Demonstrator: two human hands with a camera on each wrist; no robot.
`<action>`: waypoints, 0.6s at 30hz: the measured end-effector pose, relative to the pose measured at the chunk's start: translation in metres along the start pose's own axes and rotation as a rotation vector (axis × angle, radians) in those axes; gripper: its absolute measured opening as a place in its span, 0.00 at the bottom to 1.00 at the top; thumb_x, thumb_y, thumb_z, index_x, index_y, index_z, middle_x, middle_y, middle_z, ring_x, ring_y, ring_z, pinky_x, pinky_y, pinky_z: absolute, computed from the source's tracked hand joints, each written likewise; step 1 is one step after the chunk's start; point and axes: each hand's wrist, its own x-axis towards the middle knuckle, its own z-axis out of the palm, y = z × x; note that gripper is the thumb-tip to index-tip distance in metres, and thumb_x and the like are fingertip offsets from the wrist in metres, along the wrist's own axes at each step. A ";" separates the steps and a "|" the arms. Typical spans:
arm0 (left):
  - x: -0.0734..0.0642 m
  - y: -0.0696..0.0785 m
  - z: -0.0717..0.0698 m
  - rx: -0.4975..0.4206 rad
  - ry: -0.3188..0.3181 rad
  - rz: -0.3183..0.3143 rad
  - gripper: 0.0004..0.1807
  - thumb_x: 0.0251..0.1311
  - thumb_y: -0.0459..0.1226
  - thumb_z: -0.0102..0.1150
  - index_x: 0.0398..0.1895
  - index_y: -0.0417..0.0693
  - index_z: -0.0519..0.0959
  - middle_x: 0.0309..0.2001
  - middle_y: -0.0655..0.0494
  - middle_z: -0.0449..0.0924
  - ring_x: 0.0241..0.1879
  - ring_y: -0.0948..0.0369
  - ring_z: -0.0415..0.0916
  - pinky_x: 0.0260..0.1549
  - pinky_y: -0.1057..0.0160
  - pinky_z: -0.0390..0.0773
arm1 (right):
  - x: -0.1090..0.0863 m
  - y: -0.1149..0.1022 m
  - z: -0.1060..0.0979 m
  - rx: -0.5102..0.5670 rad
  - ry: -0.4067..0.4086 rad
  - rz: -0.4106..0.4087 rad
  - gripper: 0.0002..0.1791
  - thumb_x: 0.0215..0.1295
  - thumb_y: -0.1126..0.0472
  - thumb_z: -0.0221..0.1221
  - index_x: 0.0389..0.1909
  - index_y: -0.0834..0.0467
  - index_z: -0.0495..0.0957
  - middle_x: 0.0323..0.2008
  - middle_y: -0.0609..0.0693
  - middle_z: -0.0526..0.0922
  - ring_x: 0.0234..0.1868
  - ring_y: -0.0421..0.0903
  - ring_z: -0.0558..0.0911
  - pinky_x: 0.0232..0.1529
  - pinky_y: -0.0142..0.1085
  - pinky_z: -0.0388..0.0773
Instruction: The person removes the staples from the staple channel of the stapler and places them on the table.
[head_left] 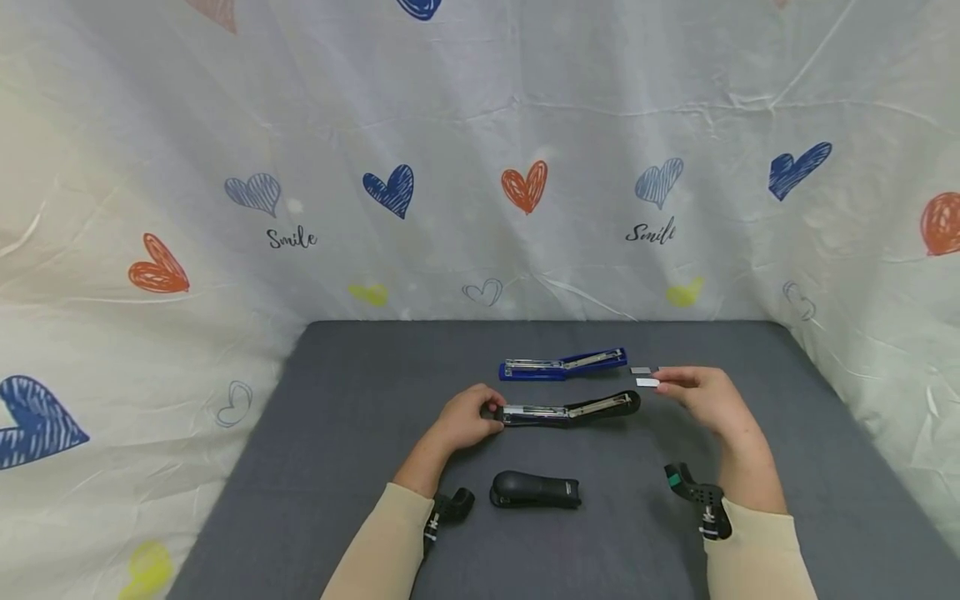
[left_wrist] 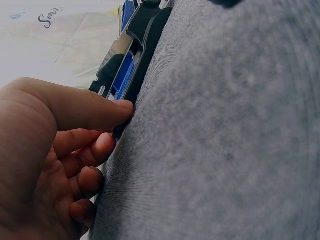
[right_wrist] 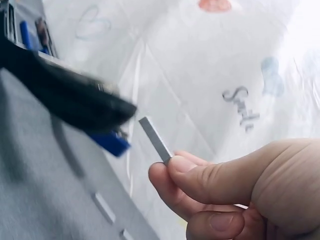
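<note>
An opened black stapler (head_left: 600, 409) lies on the grey table, its metal staple channel exposed and its top swung out to the right. My left hand (head_left: 467, 418) pinches its left end between thumb and fingers, as the left wrist view confirms. Off the stapler's right end, my right hand (head_left: 705, 396) holds a strip of staples (right_wrist: 156, 140) between thumb and index finger, raised above the table. Behind it, another staple strip (head_left: 641, 370) lies on the table. An opened blue stapler (head_left: 555, 371) rests just beyond the black one.
Nearer to me, a closed black stapler (head_left: 534, 490) lies on the grey table (head_left: 360, 400). A white curtain (head_left: 450, 242) printed with hearts hangs along the table's far edge. Each wrist carries a black camera mount (head_left: 701, 498).
</note>
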 end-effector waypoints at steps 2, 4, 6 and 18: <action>0.000 0.000 0.000 -0.003 -0.001 -0.004 0.14 0.58 0.37 0.73 0.48 0.52 0.85 0.38 0.62 0.74 0.38 0.60 0.71 0.44 0.55 0.72 | 0.001 0.008 -0.003 -0.007 -0.010 0.003 0.21 0.76 0.59 0.60 0.61 0.69 0.79 0.64 0.71 0.74 0.60 0.65 0.75 0.57 0.60 0.72; 0.000 0.000 0.000 0.000 -0.002 0.000 0.14 0.58 0.37 0.73 0.48 0.51 0.85 0.38 0.62 0.74 0.38 0.60 0.71 0.44 0.55 0.72 | 0.002 0.015 -0.006 -0.012 -0.022 0.018 0.21 0.75 0.59 0.61 0.61 0.69 0.79 0.63 0.71 0.74 0.60 0.65 0.75 0.58 0.61 0.71; 0.000 0.000 -0.001 0.004 -0.004 -0.006 0.14 0.58 0.37 0.73 0.48 0.52 0.85 0.38 0.62 0.73 0.38 0.60 0.71 0.44 0.55 0.72 | 0.003 0.022 -0.007 -0.013 -0.038 0.040 0.21 0.75 0.59 0.61 0.61 0.68 0.79 0.62 0.70 0.75 0.60 0.65 0.74 0.58 0.61 0.71; 0.002 -0.002 0.002 0.013 -0.004 -0.015 0.14 0.57 0.38 0.73 0.46 0.53 0.84 0.37 0.63 0.72 0.37 0.60 0.70 0.43 0.56 0.70 | 0.013 0.046 0.003 -0.061 -0.149 0.036 0.15 0.69 0.61 0.66 0.50 0.67 0.85 0.42 0.52 0.86 0.39 0.47 0.75 0.39 0.40 0.70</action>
